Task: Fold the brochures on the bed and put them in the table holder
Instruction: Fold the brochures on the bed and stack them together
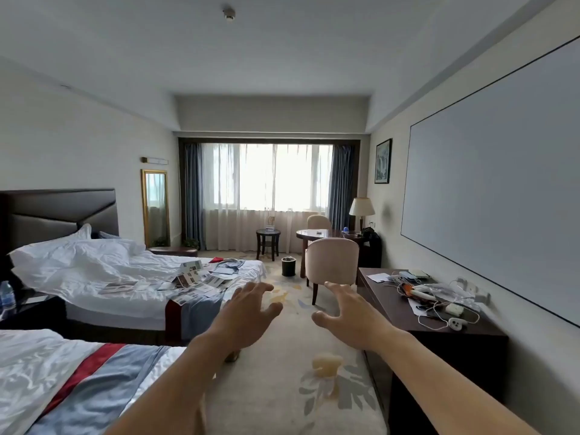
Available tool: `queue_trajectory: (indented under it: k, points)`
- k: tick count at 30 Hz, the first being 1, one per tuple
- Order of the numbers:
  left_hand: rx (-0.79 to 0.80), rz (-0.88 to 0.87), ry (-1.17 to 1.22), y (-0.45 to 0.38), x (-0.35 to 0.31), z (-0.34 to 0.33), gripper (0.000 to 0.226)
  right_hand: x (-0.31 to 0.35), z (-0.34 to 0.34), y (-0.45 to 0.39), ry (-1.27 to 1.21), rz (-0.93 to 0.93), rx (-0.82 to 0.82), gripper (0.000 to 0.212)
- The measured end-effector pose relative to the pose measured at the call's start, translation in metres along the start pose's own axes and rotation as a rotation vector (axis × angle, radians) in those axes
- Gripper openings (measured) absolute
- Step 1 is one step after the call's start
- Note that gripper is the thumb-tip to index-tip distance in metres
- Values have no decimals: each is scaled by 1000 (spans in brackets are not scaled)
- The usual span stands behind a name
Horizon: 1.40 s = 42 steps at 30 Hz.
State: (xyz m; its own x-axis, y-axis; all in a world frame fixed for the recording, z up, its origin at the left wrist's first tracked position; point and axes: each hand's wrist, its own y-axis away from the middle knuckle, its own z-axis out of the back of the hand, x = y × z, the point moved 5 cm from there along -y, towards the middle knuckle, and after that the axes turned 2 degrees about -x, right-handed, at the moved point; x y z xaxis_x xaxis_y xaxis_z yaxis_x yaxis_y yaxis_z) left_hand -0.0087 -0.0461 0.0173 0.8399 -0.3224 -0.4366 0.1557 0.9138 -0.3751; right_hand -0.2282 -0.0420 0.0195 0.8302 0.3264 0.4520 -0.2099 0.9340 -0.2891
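Both hands out front, the left hand and the right hand spread wide with fingers apart and nothing in either, while the brochures lie scattered across the foot end of the far bed, well apart from the hands. They're thin printed paper, light and floppy, a few already tenting up along their creases, so pinch each by an outer edge and press the fold flat on the covers. I count about eight or nine, though overlap and distance blur it, and the holder is perhaps that small stand on the round side table by the window, too small to be sure
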Motion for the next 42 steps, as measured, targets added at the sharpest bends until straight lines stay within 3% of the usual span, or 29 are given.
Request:
queue_trajectory:
  k: [8,26,42]
  points:
    - [87,68,-2,-61,43,-26,58,-10,-24,-70,33,-5,10,85]
    - [142,114,-7,-273,86,-125,56,-135,-80,-286,17,-2,50,80]
    - [142,111,41,-523,223,-169,52,-199,-136,-553,42,-12,18,72]
